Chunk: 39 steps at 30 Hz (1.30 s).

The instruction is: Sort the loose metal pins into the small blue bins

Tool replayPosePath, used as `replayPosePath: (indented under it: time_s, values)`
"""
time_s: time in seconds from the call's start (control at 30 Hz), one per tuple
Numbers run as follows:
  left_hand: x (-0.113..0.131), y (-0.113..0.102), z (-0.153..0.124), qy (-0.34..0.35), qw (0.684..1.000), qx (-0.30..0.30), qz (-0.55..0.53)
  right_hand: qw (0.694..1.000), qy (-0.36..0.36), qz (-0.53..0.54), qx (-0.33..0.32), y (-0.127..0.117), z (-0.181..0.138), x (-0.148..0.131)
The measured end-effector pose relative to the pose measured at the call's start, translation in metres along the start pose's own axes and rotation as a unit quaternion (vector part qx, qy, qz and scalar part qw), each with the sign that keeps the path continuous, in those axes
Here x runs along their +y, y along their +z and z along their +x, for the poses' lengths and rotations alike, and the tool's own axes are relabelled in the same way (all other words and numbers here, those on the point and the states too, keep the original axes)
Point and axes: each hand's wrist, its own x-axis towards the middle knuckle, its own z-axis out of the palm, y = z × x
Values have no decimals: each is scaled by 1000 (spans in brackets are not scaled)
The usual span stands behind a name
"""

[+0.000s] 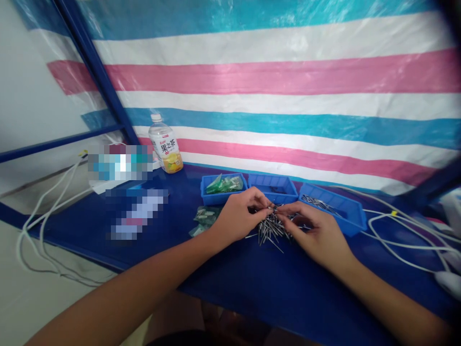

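Observation:
A heap of thin metal pins (271, 229) lies on the blue table (252, 278), in front of the blue trays. My left hand (239, 215) hovers over the heap's left side, fingertips pinched on a small metal piece. My right hand (317, 233) rests on the heap's right side, its fingers pinched toward the same spot, fingertips of both hands almost touching. What each pinch holds is too small to name exactly.
Three blue plastic trays stand behind the heap: the left one (209, 185) with green packets, the middle (273, 186), the right (336, 207) with more pins. Small clear packets (205, 216) lie left of my hands. A drink bottle (165, 144) stands at back left. White cables (399, 235) run right.

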Motion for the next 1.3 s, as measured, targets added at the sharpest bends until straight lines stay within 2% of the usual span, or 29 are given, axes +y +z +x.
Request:
replayPosePath:
  time_s: [0.1, 0.27, 0.4, 0.6, 0.73, 0.97, 1.07, 1.17, 1.3]
  values:
    - [0, -1, 0, -15, 1000, 0, 7, 999, 9, -8, 36, 0, -1, 2]
    - [5, -2, 0, 14, 994, 2, 109, 999, -9, -21, 49, -1, 2, 1]
    - [8, -1, -2, 29, 991, 1, 133, 999, -31, -39, 12, -2, 3, -1]
    - [10, 0, -2, 27, 994, -3, 102, 998, 1, -35, -45, 1, 2, -1]
    - [12, 0, -2, 22, 996, 9, 84, 997, -7, -44, -66, 1, 2, -1]
    - [13, 1, -3, 22, 999, 8, 40, 995, 19, 8, -102, 0, 3, -3]
    - [12, 0, -2, 25, 999, 4, 40, 992, 45, 48, -107, 1, 3, -3]
    - [9, -1, -1, 48, 997, 0, 63, 984, 102, 121, -87, 2, 4, 1]
    - [1, -1, -1, 82, 981, -36, 175, 946, 215, 240, -29, -1, 8, 7]
